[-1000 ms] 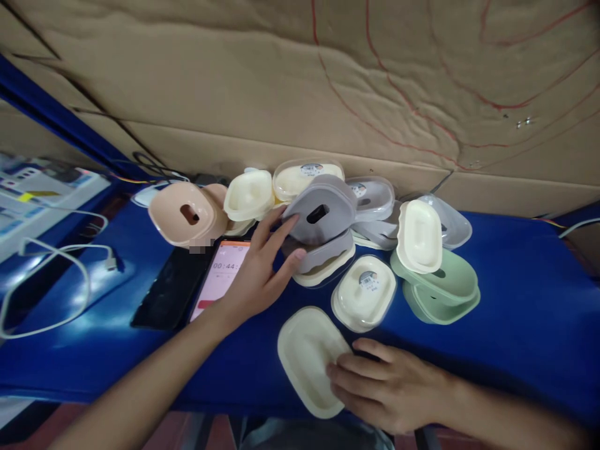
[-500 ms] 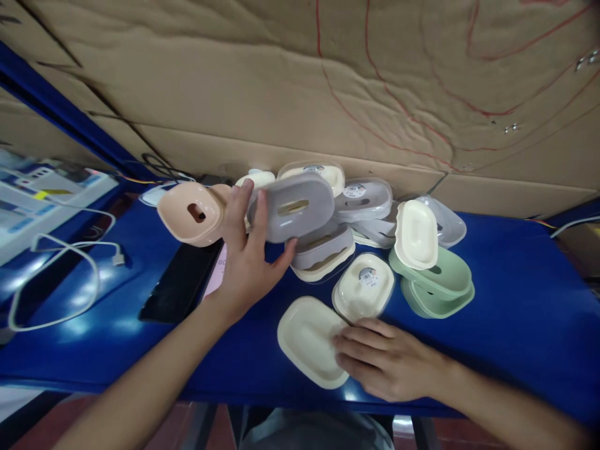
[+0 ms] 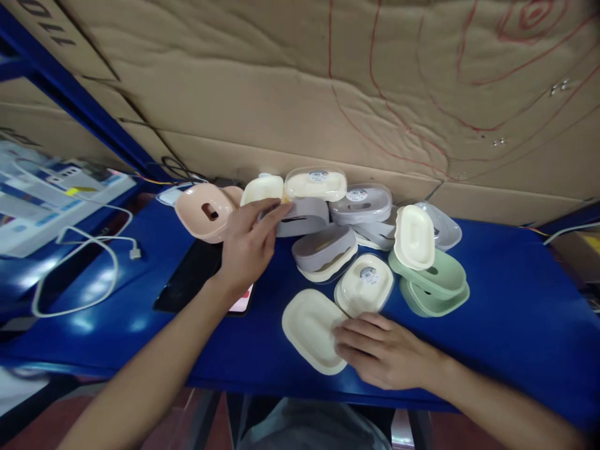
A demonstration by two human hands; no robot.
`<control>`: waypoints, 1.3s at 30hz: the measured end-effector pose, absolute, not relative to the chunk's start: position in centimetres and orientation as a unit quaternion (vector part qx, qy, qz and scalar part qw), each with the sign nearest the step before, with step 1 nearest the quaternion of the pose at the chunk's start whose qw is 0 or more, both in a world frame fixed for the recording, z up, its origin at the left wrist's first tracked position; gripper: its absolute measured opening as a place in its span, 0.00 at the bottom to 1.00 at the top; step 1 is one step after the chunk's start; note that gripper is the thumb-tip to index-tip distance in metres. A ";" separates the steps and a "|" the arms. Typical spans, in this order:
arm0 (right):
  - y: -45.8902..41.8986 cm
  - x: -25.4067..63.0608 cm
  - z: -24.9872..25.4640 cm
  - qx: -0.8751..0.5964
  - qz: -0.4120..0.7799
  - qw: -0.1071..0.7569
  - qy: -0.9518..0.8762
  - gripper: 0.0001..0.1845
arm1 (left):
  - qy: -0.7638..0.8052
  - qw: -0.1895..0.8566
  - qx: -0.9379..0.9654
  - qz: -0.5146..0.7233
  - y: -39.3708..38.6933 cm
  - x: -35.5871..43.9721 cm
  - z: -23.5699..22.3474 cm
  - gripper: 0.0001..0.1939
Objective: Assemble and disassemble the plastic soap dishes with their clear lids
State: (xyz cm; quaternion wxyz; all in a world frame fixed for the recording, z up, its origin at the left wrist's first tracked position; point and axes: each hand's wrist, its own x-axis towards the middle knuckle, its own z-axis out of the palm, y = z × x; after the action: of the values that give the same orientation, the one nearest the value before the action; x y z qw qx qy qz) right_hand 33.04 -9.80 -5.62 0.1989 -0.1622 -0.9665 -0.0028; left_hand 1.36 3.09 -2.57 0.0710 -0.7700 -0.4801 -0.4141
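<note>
My left hand (image 3: 249,244) has its fingers bent over the left end of a grey soap dish (image 3: 307,215), which stands among others at the back; its thumb is hidden. My right hand (image 3: 382,350) is closed at the right edge of a shallow cream dish (image 3: 307,328) near the table's front edge, with its thumb out of sight underneath. Just behind that lies a cream soap dish (image 3: 365,284) with a label. Another grey dish (image 3: 323,247) rests on a cream piece in the middle.
A peach dish (image 3: 206,212) sits at left, above a dark tablet (image 3: 187,281) and a partly covered phone (image 3: 241,303). Green dishes (image 3: 435,287) with a cream tray (image 3: 415,237) on top stand right. A white cable (image 3: 112,262) curls at left; cardboard (image 3: 262,81) walls the back.
My left hand has lowered the grey dish from a raised, tilted pose to the back group, and its fingers have drawn together. My right hand stays at the cream dish. The view has shifted slightly.
</note>
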 end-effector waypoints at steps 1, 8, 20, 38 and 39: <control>-9.8 33.0 -5.8 -0.158 -0.006 0.203 -0.966 0.16 | -0.474 0.070 -0.764 -0.432 2.8 1.3 -1.9 0.18; -10.1 33.0 -5.3 -0.151 -0.029 0.246 -0.957 0.11 | -0.408 -0.095 -0.797 -0.435 -4.4 2.4 2.8 0.27; -11.6 33.5 -6.7 -0.185 0.003 0.310 -0.933 0.09 | -0.437 -0.198 -0.809 -0.338 -11.3 6.7 -2.6 0.29; -11.1 33.3 -6.9 -0.226 0.137 0.225 -0.938 0.10 | -0.391 -0.139 -0.886 -0.207 -15.7 5.3 -3.0 0.31; -11.0 33.2 -6.7 -0.229 0.128 0.223 -0.939 0.10 | -0.398 -0.128 -0.885 -0.206 -15.5 4.8 -3.3 0.27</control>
State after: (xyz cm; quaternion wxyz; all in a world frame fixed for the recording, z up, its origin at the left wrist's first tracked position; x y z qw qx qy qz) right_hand 33.22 -11.05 -6.75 0.2234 -0.2289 -0.9388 0.1281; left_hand 4.77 -15.48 -3.32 -0.1281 -0.8849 -0.3975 -0.2063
